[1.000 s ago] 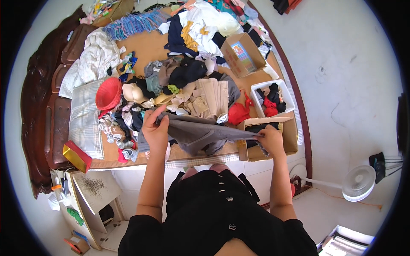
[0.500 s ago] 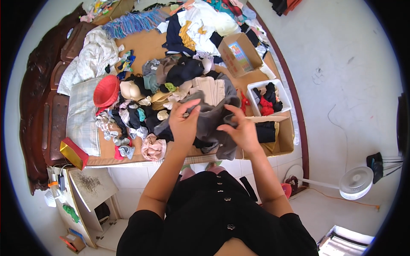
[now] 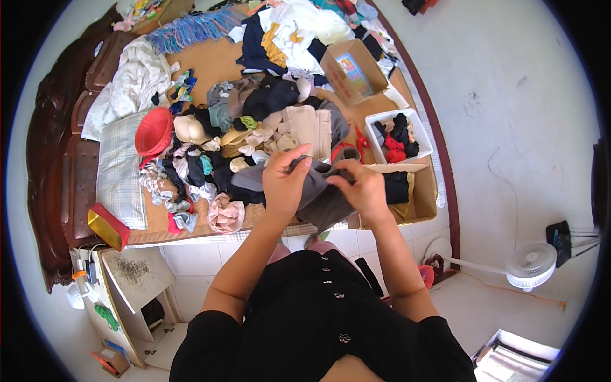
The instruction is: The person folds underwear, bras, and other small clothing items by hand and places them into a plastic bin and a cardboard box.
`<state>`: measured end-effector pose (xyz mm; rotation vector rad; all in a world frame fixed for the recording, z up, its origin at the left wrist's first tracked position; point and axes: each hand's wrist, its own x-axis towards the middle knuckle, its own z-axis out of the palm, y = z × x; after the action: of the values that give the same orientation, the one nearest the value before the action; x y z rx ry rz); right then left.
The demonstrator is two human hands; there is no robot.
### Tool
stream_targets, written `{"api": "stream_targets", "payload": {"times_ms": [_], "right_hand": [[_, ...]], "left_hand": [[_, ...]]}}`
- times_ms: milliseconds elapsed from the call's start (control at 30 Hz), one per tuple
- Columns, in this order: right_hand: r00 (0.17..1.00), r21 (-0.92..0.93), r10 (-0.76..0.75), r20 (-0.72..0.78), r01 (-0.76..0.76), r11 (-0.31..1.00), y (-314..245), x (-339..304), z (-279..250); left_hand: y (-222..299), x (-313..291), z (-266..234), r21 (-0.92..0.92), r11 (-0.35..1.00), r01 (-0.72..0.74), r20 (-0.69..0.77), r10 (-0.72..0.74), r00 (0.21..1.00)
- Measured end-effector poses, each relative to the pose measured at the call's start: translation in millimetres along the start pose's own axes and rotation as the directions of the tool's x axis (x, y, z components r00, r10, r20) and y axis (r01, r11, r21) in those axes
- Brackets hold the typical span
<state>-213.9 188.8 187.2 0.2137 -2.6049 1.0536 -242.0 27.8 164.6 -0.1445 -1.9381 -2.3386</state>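
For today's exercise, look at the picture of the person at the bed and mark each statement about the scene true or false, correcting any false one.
1. Both hands grip a grey garment. True: the left hand and right hand hold it together.
2. The red hat lies to the person's right. False: it lies to the left, beside the checked pillow.
3. The white bin holds dark and red clothing. True.
4. The bed is bare. False: heaps of clothes cover much of it.
5. A white fan stands on the floor to the right. True.
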Motion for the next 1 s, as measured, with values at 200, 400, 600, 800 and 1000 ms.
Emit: {"api": "stream_targets", "payload": {"times_ms": [200,400,600,800,1000], "right_hand": [[0.999,-0.049,-0.040,0.006,0.040,0.998,2.3,-3.5,9.9],[0.996,0.149,-0.077,-0.048,0.084,0.985,-15.1,12.3,-26.8],[0.978,0.062,-0.206,0.013,0.205,0.977,-18.3,19.4,-57.3],[0.978,0.277,-0.163,-0.126,0.193,0.941,-16.4,19.2,-80.2],[0.985,0.238,0.061,-0.164,-0.020,0.971,5.1,16.9,-93.8]], "left_hand": [[16.7,-3.9,10.6,0.003,1.000,0.004,0.252,-0.004,0.968],[-8.8,14.0,-14.6,0.467,0.840,-0.275,0.203,0.201,0.958],[-63.5,16.6,-30.1,0.722,0.666,-0.187,0.118,0.148,0.982],[-111.0,27.9,-45.8,0.667,0.712,-0.219,0.252,0.061,0.966],[-102.5,41.3,-58.5,-0.322,0.925,0.202,0.220,-0.134,0.966]]}}
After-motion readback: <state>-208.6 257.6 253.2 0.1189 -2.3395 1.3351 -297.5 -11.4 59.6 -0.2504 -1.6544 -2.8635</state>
